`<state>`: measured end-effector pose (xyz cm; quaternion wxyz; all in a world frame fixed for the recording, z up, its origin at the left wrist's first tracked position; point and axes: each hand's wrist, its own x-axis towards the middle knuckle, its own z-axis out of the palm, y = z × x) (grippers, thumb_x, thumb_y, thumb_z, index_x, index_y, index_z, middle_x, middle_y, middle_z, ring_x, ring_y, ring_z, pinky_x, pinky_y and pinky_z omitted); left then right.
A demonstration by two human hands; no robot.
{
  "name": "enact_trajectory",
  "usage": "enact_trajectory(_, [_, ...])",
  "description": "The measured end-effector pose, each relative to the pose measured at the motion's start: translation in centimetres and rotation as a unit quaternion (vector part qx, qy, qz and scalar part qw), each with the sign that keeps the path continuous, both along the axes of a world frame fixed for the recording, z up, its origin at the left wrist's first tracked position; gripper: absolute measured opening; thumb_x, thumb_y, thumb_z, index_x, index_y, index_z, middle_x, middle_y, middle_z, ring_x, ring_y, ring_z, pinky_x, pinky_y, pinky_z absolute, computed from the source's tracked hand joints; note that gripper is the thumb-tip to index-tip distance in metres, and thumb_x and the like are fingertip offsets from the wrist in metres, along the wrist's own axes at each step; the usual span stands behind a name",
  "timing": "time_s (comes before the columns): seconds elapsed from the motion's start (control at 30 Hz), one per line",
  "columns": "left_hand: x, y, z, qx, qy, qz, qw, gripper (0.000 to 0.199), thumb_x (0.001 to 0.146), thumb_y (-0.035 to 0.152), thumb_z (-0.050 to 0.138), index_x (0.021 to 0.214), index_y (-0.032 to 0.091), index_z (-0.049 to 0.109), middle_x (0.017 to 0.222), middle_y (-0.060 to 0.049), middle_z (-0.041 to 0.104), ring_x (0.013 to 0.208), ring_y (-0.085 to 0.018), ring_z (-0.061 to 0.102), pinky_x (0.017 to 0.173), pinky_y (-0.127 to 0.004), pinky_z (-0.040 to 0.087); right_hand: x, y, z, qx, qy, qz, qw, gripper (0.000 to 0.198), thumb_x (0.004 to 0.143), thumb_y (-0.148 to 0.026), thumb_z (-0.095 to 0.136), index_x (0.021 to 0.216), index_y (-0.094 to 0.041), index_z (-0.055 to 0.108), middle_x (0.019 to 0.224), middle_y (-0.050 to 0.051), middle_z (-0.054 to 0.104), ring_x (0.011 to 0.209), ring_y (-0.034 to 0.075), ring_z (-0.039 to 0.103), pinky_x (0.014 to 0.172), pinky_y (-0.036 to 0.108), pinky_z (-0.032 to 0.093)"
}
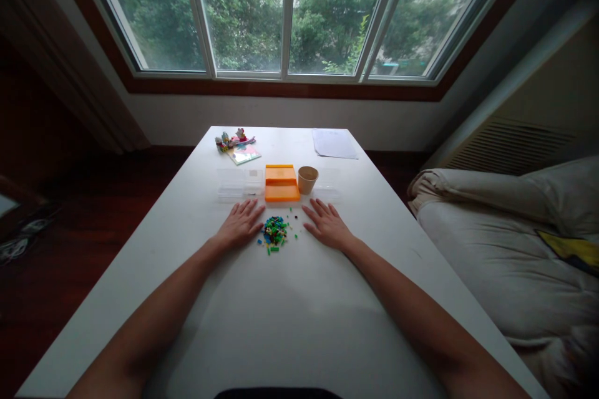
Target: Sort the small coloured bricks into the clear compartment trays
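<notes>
A small heap of building bricks [275,230], mostly green and blue, lies on the white table [290,318], with a few loose pieces around it. Just left of the heap, my left hand [241,223] rests palm down with its fingers spread. On the other side, my right hand [327,223] also lies flat, fingers apart, near some stray pieces. Neither hand holds anything. Beyond the heap sits an open orange case [282,191], and a brown paper cup [307,180] stands upright against its right side.
Clear plastic trays [239,184] flank the orange case. Farther back are small colourful figures [229,141] beside a booklet [244,154] at left, and white paper sheets [334,143] at right. A pale sofa [496,237] stands right of the table, below window level.
</notes>
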<state>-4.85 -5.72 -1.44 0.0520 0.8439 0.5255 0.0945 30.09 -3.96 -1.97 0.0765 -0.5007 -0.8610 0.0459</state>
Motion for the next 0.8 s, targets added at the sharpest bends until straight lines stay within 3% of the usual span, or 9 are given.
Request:
enact_trajectory(0.17, [-0.03, -0.11, 0.37, 0.013, -0.007, 0.000, 1.000, 0.059, 0.099, 0.057, 0.036, 0.154, 0.036, 0.037, 0.165, -0.002, 0.027, 0.152, -0.027, 0.023, 0.124, -0.050, 0.017, 0.01, 0.14, -0.10, 0.003, 0.010, -0.002, 1.000, 0.067, 0.097, -0.066, 0.037, 0.156, -0.036, 0.032, 0.166, 0.002, 0.020, 0.154, 0.031, 0.017, 0.124, 0.056, 0.013])
enact_trajectory(0.37, [0.00, -0.01, 0.45, 0.008, 0.001, 0.002, 1.000, 0.067, 0.098, 0.059, 0.039, 0.158, 0.032, 0.029, 0.165, -0.005, 0.026, 0.152, -0.029, 0.022, 0.124, -0.051, 0.015, 0.03, 0.00, 0.38, 0.002, 0.015, -0.007, 1.000, 0.067, 0.096, -0.067, 0.038, 0.155, -0.035, 0.035, 0.166, 0.003, 0.022, 0.153, 0.030, 0.020, 0.124, 0.054, 0.015])
enact_trajectory(0.8, [-0.04, 0.10, 0.35, -0.004, 0.026, 0.000, 1.000, 0.067, 0.097, 0.065, 0.032, 0.157, 0.034, 0.029, 0.167, -0.003, 0.021, 0.154, -0.029, 0.017, 0.124, -0.050, 0.013, 0.66, 0.29, 0.69, 0.006, 0.010, 0.005, 1.000, 0.071, 0.093, -0.070, 0.042, 0.153, -0.032, 0.040, 0.165, 0.005, 0.026, 0.152, 0.030, 0.022, 0.124, 0.052, 0.016])
